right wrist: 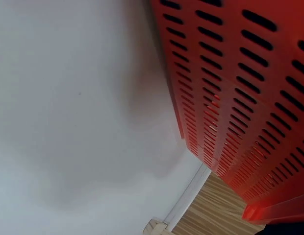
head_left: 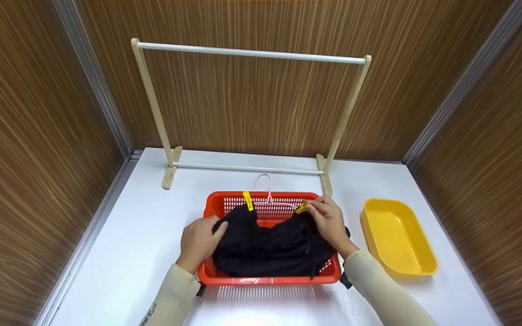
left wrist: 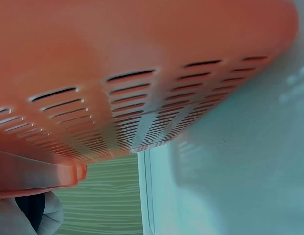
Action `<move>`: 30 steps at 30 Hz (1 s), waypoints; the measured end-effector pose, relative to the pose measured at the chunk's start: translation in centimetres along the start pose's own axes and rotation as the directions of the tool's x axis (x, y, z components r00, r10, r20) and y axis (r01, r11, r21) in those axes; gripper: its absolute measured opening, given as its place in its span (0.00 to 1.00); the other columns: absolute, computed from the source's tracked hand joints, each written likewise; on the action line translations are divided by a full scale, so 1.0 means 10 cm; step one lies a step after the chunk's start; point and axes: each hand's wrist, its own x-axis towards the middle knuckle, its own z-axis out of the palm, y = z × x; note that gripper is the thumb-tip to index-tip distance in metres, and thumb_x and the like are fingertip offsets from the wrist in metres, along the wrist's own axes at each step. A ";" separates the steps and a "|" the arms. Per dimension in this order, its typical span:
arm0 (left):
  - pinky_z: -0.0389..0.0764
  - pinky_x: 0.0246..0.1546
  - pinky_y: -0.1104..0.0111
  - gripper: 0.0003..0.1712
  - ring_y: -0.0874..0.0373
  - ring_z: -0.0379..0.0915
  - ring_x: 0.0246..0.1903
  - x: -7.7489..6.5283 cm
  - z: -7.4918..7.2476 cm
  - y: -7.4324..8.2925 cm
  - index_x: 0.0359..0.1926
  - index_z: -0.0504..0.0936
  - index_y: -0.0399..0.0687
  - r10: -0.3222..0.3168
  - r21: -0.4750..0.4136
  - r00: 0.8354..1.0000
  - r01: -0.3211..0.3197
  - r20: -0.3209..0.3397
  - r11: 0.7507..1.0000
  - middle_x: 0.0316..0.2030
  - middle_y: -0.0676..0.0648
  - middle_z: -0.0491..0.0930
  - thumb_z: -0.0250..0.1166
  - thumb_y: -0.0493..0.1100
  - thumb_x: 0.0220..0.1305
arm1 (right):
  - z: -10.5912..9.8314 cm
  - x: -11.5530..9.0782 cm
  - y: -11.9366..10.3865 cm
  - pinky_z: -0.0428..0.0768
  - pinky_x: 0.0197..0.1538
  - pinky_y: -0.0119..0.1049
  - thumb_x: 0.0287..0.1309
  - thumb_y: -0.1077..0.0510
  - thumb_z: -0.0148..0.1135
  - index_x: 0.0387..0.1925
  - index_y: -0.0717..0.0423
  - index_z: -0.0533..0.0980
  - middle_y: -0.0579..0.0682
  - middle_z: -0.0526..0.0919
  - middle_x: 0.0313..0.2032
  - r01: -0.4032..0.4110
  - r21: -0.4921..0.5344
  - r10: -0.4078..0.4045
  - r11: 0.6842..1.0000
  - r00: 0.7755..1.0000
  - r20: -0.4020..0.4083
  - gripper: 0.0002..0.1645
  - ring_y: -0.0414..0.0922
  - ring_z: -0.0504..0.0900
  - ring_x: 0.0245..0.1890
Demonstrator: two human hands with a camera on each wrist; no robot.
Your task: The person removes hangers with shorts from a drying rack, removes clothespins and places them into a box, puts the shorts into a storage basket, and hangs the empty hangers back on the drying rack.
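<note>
A black garment point(head_left: 270, 251) lies over a red slotted basket point(head_left: 270, 280) and is clipped to a pink hanger point(head_left: 269, 199). One yellow clothespin point(head_left: 248, 201) sits upright at the garment's left top corner. At the right top corner, my right hand point(head_left: 329, 221) pinches a second yellow clothespin point(head_left: 301, 209) between thumb and fingers. My left hand point(head_left: 200, 240) grips the garment's left edge at the basket rim, thumb on top of the cloth. In the left wrist view, fingers point(left wrist: 50, 215) show beside a bit of black cloth under the rim.
Behind the basket stands a drying rack with a white top bar point(head_left: 252, 53) and wooden legs. A yellow tray point(head_left: 397, 237) is on the white table point(head_left: 152, 253) at the right. Wood-grain panels point(head_left: 252, 104) enclose the back and sides.
</note>
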 end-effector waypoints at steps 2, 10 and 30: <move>0.66 0.25 0.64 0.20 0.57 0.69 0.21 0.01 0.00 0.00 0.23 0.73 0.56 0.000 0.000 1.000 0.000 -0.002 1.000 0.16 0.56 0.67 0.65 0.56 0.71 | 0.00 0.02 -0.02 0.70 0.43 0.22 0.56 0.74 0.70 0.38 0.68 0.87 0.58 0.85 0.33 -0.028 0.026 0.028 0.999 1.000 0.005 0.07 0.49 0.80 0.34; 0.67 0.26 0.64 0.19 0.57 0.70 0.22 0.02 -0.01 0.01 0.24 0.74 0.56 -0.007 0.000 1.000 0.007 -0.001 1.000 0.17 0.55 0.69 0.65 0.55 0.71 | -0.08 0.11 -0.34 0.75 0.46 0.22 0.57 0.78 0.66 0.37 0.74 0.85 0.65 0.87 0.34 -0.033 0.092 0.029 0.995 0.998 0.051 0.07 0.51 0.84 0.35; 0.67 0.25 0.64 0.19 0.57 0.69 0.20 0.00 0.00 0.00 0.23 0.74 0.56 0.018 0.023 1.000 -0.018 -0.015 1.000 0.16 0.56 0.67 0.66 0.54 0.71 | 0.01 0.01 -0.09 0.76 0.39 0.45 0.56 0.66 0.75 0.47 0.57 0.88 0.48 0.86 0.33 0.432 -0.312 -0.367 0.846 0.897 0.248 0.15 0.50 0.83 0.32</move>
